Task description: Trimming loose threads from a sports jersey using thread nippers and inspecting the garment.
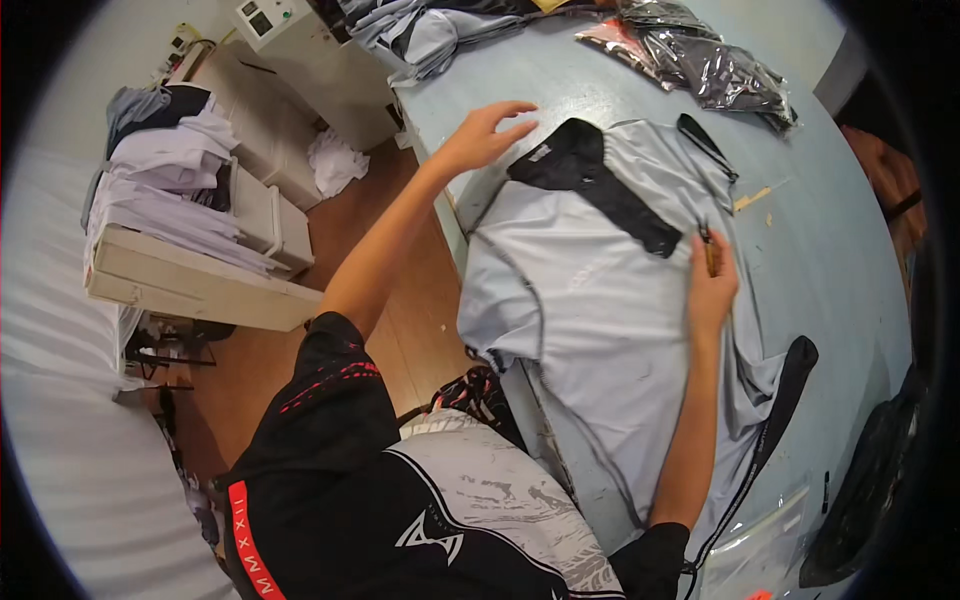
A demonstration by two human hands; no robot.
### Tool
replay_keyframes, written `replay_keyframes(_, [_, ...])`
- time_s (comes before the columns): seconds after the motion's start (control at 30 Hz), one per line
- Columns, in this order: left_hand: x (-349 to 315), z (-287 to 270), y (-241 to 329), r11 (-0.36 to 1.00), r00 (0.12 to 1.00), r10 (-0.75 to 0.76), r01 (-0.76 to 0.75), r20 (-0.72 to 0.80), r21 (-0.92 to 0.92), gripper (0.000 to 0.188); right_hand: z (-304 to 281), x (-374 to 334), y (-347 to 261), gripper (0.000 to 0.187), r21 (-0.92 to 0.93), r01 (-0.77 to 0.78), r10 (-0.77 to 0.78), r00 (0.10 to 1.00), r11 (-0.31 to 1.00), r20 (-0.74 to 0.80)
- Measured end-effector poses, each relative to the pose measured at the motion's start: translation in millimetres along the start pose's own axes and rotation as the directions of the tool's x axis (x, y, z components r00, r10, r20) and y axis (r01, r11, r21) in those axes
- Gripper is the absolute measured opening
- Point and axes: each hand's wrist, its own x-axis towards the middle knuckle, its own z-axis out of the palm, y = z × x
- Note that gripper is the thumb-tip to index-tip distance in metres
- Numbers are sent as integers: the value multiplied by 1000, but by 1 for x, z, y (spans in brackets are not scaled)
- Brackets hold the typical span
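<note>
A light grey polo shirt [610, 300] with a black collar [560, 155] and black placket [625, 213] lies spread on the table, front up. My left hand [488, 138] hovers just left of the collar, fingers spread and holding nothing. On the shirt's right side, beside the lower end of the placket, my right hand [713, 280] is closed around a small tool [711, 256] with a dark tip and a brownish body. Its exact kind is mostly hidden by the fingers. The black-trimmed sleeve end [707, 150] lies beyond that hand.
Folded grey garments [435, 40] and clear-bagged dark garments [710, 70] lie along the far table edge. Clear plastic bags [755, 545] and a black item [865, 490] are at the near right. White garments [180, 190] cover a pale cabinet to the left, across the wooden floor [400, 290].
</note>
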Motion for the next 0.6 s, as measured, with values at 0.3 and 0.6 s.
replay_keyframes(0.3, [-65,-35,-25,987,988,152,-153,9,59,38,19,3,18,31,40,46,-44,998,998,-40])
replay_keyframes(0.6, [-75,48,7,913,925,302,-350,229,210,51,6,-22,8,33,-19,-25,24,997,1000,-68])
